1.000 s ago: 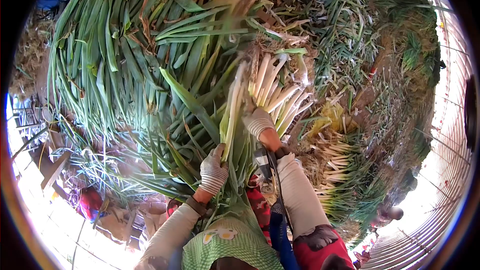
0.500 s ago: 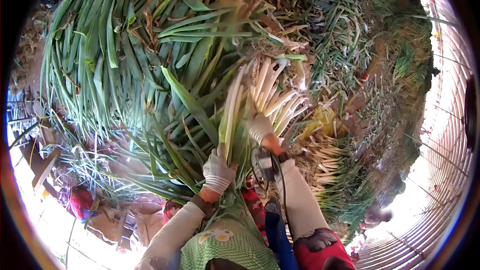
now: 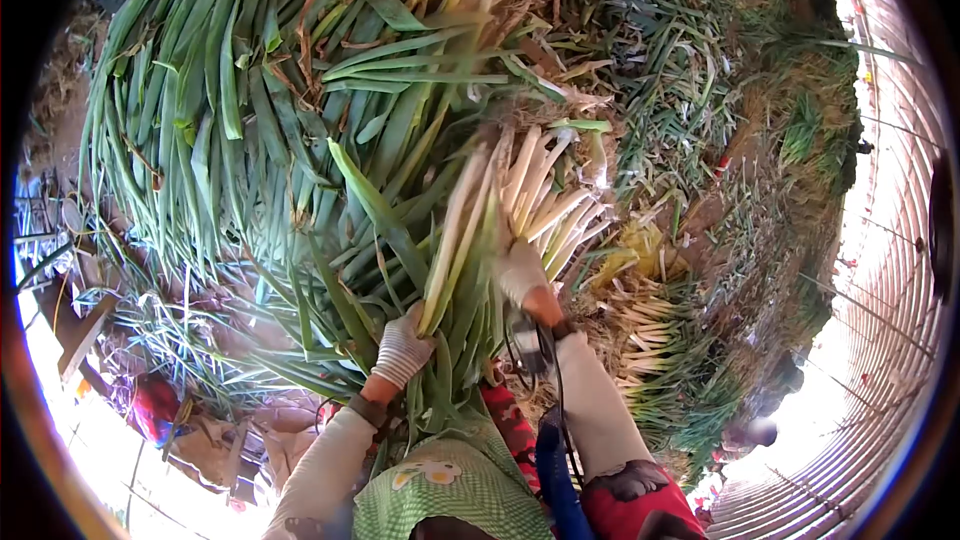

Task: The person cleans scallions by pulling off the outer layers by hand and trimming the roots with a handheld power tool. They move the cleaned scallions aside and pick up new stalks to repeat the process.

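Note:
My left hand (image 3: 402, 348), in a striped glove, is closed around the lower part of a few green onions (image 3: 458, 230). Their pale stalks point up and away, with the roots blurred at the far end. Just right of them is my gloved right hand (image 3: 522, 272), fingers curled and partly smeared by motion; what it grips is hidden. A grey device (image 3: 528, 340) with a dark cord sits by my right wrist. Beyond that hand lies a fan of white-stemmed green onions (image 3: 548, 195).
A large heap of long green onions (image 3: 220, 110) fills the left and far side. Leaf scraps (image 3: 680, 70) cover the ground at right. Another row of pale-stemmed onions (image 3: 650, 340) lies right of my forearm. A ribbed translucent wall (image 3: 890, 270) curves along the right edge.
My left hand has moved left and slightly down the view, and the held onions now lean more to the right. My right hand has shifted slightly down.

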